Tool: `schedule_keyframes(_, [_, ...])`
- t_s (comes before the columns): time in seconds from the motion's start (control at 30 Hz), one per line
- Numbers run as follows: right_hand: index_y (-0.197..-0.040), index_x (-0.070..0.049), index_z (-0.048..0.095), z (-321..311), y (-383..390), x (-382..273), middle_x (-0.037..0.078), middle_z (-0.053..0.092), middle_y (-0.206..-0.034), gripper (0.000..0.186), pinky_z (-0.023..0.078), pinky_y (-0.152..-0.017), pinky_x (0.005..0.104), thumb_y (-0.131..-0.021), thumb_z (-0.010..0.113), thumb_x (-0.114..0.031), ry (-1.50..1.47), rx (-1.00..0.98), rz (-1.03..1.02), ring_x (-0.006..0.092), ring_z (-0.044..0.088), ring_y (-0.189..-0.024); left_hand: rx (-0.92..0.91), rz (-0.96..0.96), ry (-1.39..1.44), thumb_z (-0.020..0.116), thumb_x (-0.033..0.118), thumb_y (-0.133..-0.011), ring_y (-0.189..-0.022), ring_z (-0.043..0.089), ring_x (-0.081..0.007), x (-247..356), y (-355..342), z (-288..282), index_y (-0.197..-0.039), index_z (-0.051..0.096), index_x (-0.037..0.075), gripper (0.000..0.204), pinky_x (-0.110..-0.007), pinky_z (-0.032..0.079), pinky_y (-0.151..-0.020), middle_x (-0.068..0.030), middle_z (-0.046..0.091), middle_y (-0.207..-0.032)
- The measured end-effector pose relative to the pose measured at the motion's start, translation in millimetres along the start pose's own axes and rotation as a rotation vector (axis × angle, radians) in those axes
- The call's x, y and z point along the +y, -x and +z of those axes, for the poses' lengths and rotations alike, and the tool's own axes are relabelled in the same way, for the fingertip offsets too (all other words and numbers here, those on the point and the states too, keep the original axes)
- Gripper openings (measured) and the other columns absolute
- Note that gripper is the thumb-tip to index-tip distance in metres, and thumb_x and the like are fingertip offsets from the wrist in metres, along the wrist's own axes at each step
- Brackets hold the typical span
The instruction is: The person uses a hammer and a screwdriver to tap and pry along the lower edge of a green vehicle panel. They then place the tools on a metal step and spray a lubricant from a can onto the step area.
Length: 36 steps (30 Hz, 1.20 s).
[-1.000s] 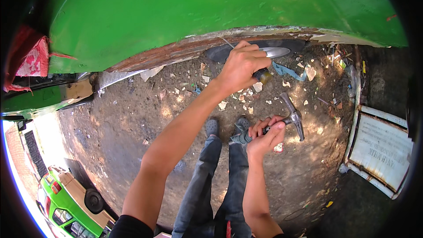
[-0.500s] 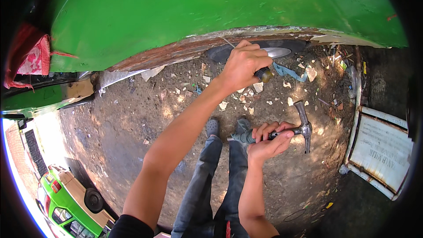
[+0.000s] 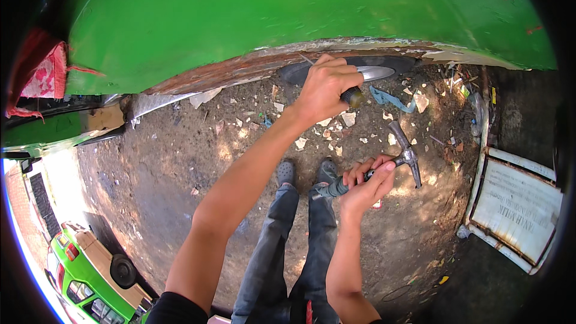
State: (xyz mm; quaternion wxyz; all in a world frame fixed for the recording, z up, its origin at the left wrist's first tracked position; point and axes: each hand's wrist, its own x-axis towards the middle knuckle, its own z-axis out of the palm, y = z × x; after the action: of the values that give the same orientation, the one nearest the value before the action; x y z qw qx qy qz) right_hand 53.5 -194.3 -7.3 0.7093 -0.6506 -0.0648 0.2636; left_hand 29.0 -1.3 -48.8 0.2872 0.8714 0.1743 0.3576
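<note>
Left hand (image 3: 324,87) clamps a chisel (image 3: 351,97) at the green panel's (image 3: 270,18) rusted edge; right hand (image 3: 366,183) grips the hammer (image 3: 393,157). Strike squarely.

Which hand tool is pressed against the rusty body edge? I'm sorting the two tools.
The chisel-like tool in the left hand; the hammer in the right hand hangs lower, apart.

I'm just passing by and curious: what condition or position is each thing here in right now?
Green panel: lower edge rusty, paint chipped off.
Chisel: gripped in the left hand, tip at the rusty edge.
Hammer: gripped in the right hand, away from the chisel.
Paint flakes: scattered on the ground.
Framed board: lying flat.
</note>
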Motion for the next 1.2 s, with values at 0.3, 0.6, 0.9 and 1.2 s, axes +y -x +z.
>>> schedule_keyframes(0.3, [-0.090, -0.011, 0.035, -1, 3, 3, -0.001, 0.030, -0.059, 0.047, 0.026, -0.040, 0.0261, -0.107, 0.038, -0.055, 0.003, -0.041, -0.007, 0.0082, 0.027, -0.042, -0.031, 0.046, 0.022, 0.076, 0.002, -0.051, -0.081, 0.057, -0.0244, 7, -1, 6, -0.081, 0.063, 0.009, 0.033, -0.038, 0.044, -0.083, -0.0022, 0.059, -0.077])
schedule_keyframes(0.6, [-0.090, -0.011, 0.035, -8, 2, 2, -0.001, 0.030, -0.058, 0.047, 0.028, -0.040, 0.0256, -0.108, 0.038, -0.054, 0.011, -0.059, -0.006, 0.0084, 0.026, -0.041, 0.096, 0.081, 0.048, 0.078, 0.003, -0.054, -0.076, 0.057, -0.0260, 8, -4, 7, -0.076, 0.059, 0.005, 0.030, -0.038, 0.046, -0.077, -0.0049, 0.056, -0.073])
schedule_keyframes(0.9, [-0.091, -0.010, 0.037, -6, -6, 20, 0.000, 0.032, -0.061, 0.046, 0.029, -0.040, 0.0256, -0.108, 0.039, -0.052, -0.114, -0.026, -0.150, 0.0085, 0.031, -0.044, 0.067, 0.104, 0.051, 0.080, 0.002, -0.053, -0.080, 0.056, -0.0243, 5, 2, 16, -0.079, 0.061, 0.007, 0.032, -0.040, 0.043, -0.083, -0.0033, 0.057, -0.076])
schedule_keyframes(1.2, [-0.092, -0.007, 0.040, -10, -16, 11, 0.001, 0.035, -0.061, 0.043, 0.029, -0.040, 0.0258, -0.110, 0.038, -0.046, 0.010, -0.028, -0.017, 0.0081, 0.032, -0.045, 0.050, -0.042, -0.042, 0.079, 0.001, -0.048, -0.080, 0.056, -0.0235, -20, 34, 8, -0.079, 0.061, 0.008, 0.036, -0.041, 0.040, -0.087, -0.0024, 0.055, -0.075])
